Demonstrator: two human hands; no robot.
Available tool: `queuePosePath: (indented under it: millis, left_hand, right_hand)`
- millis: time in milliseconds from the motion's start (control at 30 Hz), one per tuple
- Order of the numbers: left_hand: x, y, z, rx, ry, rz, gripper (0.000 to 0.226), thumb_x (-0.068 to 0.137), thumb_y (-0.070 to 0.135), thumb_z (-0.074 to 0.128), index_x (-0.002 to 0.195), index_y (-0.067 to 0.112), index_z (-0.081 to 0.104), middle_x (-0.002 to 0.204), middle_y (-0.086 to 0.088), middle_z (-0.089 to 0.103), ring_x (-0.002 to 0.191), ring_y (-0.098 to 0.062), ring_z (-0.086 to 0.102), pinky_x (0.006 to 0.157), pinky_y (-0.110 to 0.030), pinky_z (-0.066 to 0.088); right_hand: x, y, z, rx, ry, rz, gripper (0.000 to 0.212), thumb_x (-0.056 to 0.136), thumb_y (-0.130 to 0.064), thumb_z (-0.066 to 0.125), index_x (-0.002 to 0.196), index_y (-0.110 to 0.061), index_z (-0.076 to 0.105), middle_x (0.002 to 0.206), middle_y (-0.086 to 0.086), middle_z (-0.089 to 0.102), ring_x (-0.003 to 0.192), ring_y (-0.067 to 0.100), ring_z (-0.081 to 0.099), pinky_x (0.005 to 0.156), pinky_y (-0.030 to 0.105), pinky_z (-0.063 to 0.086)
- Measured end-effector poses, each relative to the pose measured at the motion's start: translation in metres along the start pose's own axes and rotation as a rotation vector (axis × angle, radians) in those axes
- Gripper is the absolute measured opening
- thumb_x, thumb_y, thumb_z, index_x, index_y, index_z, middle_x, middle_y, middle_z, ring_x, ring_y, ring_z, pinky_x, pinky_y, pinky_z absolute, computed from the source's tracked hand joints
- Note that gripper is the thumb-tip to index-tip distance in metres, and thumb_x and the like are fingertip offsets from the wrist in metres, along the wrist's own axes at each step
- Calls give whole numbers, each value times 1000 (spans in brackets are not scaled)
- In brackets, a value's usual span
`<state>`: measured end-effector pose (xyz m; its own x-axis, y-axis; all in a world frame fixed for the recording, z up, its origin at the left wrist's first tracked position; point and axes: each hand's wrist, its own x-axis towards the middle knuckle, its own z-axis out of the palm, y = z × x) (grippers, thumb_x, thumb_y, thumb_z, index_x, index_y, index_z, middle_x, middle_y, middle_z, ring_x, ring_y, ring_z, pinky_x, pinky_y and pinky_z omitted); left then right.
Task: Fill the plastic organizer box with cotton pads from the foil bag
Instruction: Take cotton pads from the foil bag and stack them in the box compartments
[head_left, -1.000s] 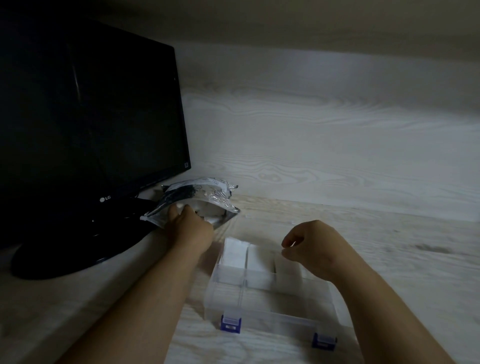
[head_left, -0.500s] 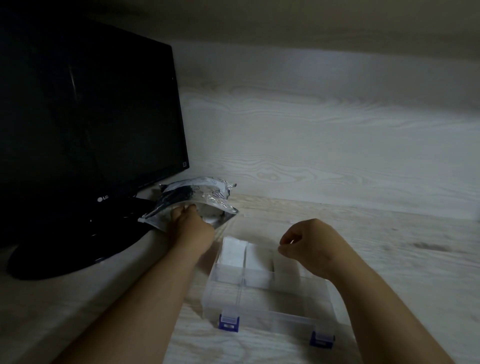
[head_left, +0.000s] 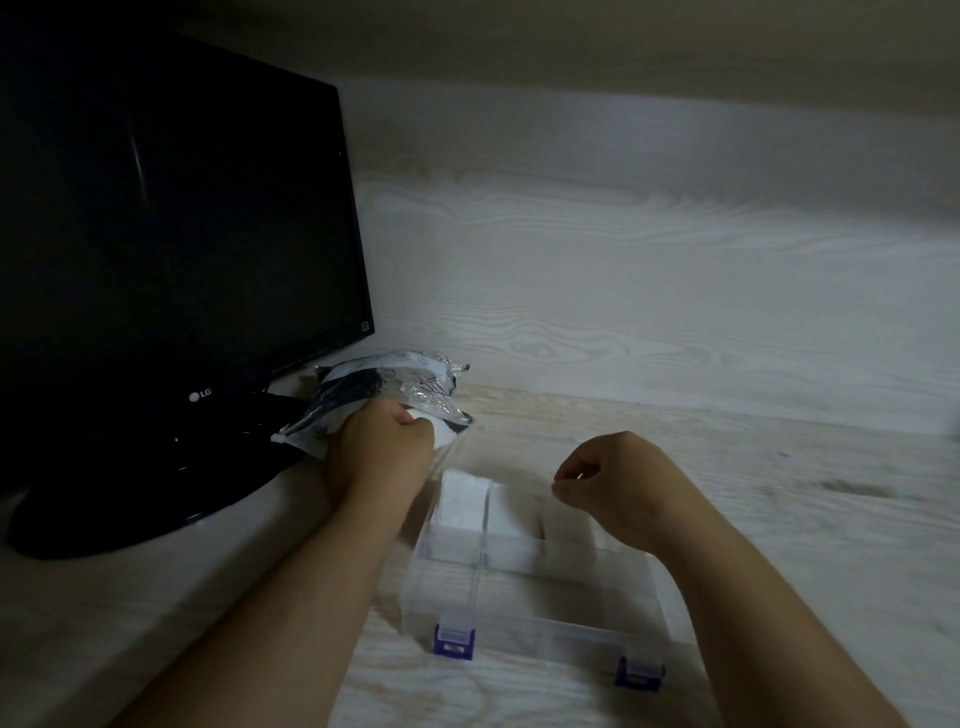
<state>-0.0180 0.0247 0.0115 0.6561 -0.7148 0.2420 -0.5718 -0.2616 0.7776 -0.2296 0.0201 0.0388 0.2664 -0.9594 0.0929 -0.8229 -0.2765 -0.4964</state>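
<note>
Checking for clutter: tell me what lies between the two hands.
Head view: only bare table shows between the left hand pinching a cotton pad and the right hand; the organizer box's pad-filled far corner sits nearer.

Two arms show in the picture, and both are bare. Skin shows all the way from the picture's edge to the fingers. The left forearm (head_left: 291, 597) is long and smooth, and it gets thinner at the wrist. The right forearm (head_left: 753, 613) looks the same. The left hand (head_left: 379, 447) and the right hand (head_left: 618, 478) have round knuckles. The light is dim, so small things like nails are hard to see.
</note>
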Motion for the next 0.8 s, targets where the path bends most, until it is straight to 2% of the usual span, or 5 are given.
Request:
queuePosePath:
  millis: [200, 300, 467, 633, 800]
  left_hand:
    - [-5, 6, 1, -461, -84, 62, 6, 59, 19, 43, 60, 16, 48, 52, 5, 44, 62, -25, 44, 56, -35, 35]
    - [-12, 15, 0, -615, -143, 55, 11, 70, 12, 52, 60, 19, 53, 59, 5, 53, 65, -24, 51, 58, -34, 42]
    - [-24, 26, 3, -700, -236, 89, 31, 78, -13, 55, 84, 16, 51, 82, -15, 63, 68, -22, 64, 47, -23, 49]
    - [-33, 31, 3, -658, -360, 153, 22, 81, -12, 56, 84, 10, 55, 79, -17, 68, 66, -28, 70, 57, -34, 59]
    - [-38, 29, 4, -643, -582, 164, 22, 82, -10, 62, 78, 8, 51, 63, -16, 64, 57, -22, 64, 59, -34, 53]
  right_hand:
    - [-1, -1, -1, 38, 20, -1, 10, 89, -26, 64, 85, -26, 73, 85, -10, 68, 71, 5, 62, 63, 20, 49]
    - [-1, -2, -3, 160, 51, 16, 10, 87, -23, 65, 81, -23, 72, 74, -9, 68, 65, 8, 63, 58, 23, 50]
    - [-4, -6, -5, 570, 64, 71, 5, 84, -11, 71, 87, -7, 70, 80, 10, 73, 68, 17, 69, 69, 33, 60]
    - [-4, -9, -6, 855, 77, 107, 11, 85, -4, 70, 87, -2, 60, 88, 19, 72, 75, 24, 72, 73, 37, 62]
    - [-3, -10, -8, 961, 151, 96, 17, 84, 1, 70, 83, -6, 54, 77, 15, 64, 69, 24, 65, 72, 39, 62]
